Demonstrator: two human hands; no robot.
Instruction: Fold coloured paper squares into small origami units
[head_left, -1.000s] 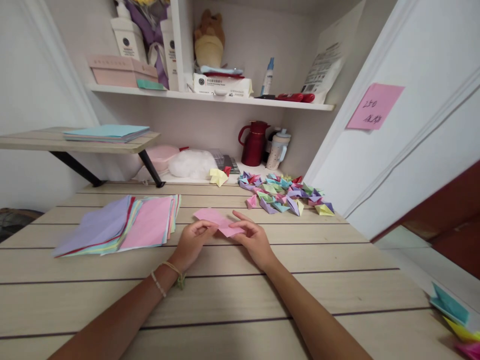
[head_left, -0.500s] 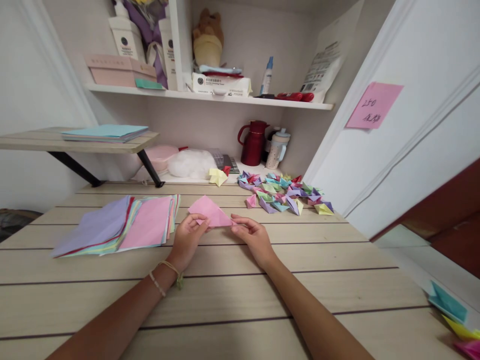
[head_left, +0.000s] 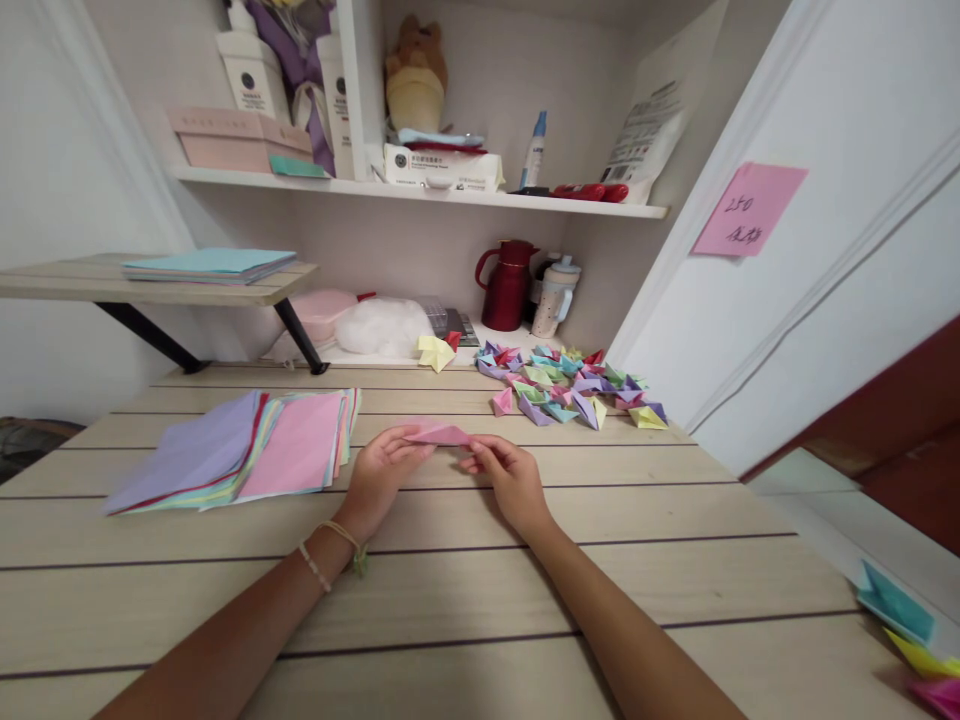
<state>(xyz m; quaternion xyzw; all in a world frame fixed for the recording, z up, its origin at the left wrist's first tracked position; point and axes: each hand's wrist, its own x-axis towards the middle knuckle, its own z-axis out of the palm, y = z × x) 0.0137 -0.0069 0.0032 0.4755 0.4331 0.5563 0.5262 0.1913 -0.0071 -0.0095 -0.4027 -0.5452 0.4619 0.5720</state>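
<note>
A pink sheet of folded paper (head_left: 440, 435) is held between my two hands, a little above the tabletop, and looks like a narrow strip from here. My left hand (head_left: 382, 462) grips its left end, thumb against the fingers. On the right end, my right hand (head_left: 506, 470) pinches the tip between thumb and fingers. Left of my hands lies a fanned stack of coloured paper squares (head_left: 296, 445), with pink and purple sheets on top. Several small folded paper boats (head_left: 559, 385) in mixed colours sit behind my right hand.
A raised wooden shelf (head_left: 277, 293) on black legs bears more paper (head_left: 214, 262) at the left. Yellow and red folded pieces (head_left: 436, 352) lie at the back edge. A red jug (head_left: 507, 287) and a cup (head_left: 555, 298) stand in the cabinet. More folded paper (head_left: 896, 602) shows at lower right.
The pink paper went from a wide, facing shape to a narrow strip, tilted or folded over. Both hands have shifted only slightly around it.
</note>
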